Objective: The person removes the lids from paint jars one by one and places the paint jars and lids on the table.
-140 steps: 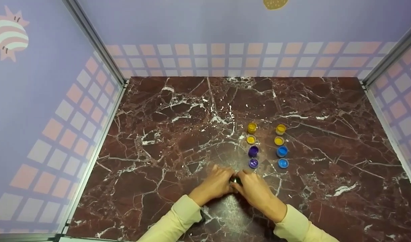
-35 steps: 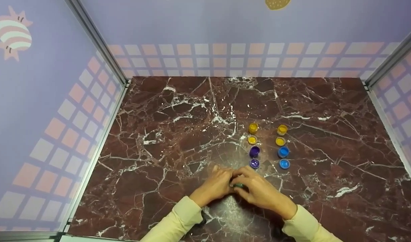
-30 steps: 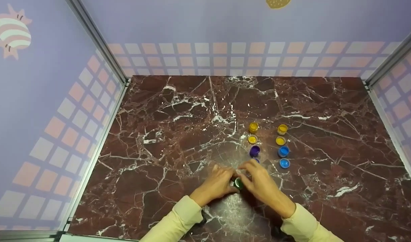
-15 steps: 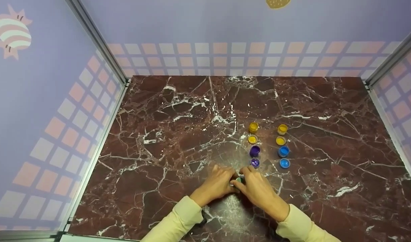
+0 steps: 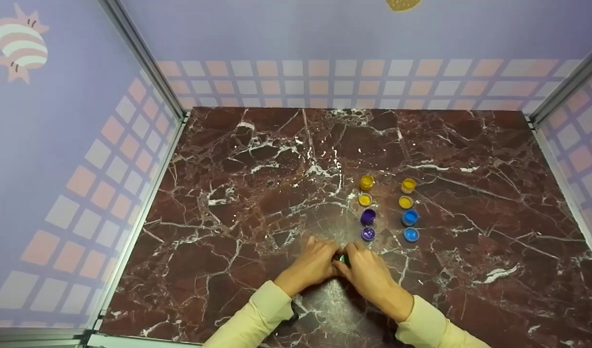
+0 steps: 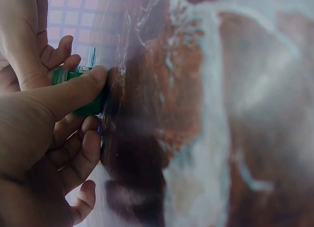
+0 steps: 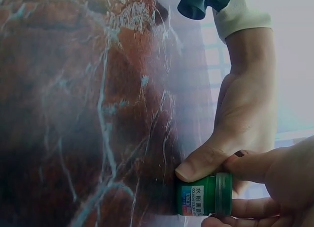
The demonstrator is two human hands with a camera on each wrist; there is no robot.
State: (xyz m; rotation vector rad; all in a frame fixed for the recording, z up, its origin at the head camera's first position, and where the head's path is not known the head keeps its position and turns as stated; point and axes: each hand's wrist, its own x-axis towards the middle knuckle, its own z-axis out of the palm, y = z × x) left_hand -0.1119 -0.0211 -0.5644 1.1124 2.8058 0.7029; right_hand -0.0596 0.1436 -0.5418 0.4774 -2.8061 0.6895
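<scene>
A small green gouache paint jar (image 7: pixel 194 200) stands on the table between both hands, mostly hidden by fingers in the head view. My left hand (image 5: pixel 311 263) grips the jar's body, its thumb (image 6: pixel 81 92) lying along the side. Around the jar's ribbed lid (image 7: pixel 223 193), the fingers and thumb of my right hand (image 5: pixel 373 275) are pinched. The lid sits on the jar. Just beyond the hands are an uncapped purple paint jar (image 5: pixel 368 217) and its upturned purple lid (image 5: pixel 368 234).
To the right stand an uncapped blue jar (image 5: pixel 410 217) and its lid (image 5: pixel 411 235). Farther back are two uncapped yellow jars, one left (image 5: pixel 366 182) and one right (image 5: pixel 408 185), each with a lid before it. Panels enclose the marbled table (image 5: pixel 238 193).
About a second ago the right fingers came off the green lid and exposed its top. They have since closed round it again. The left hand has stayed on the jar.
</scene>
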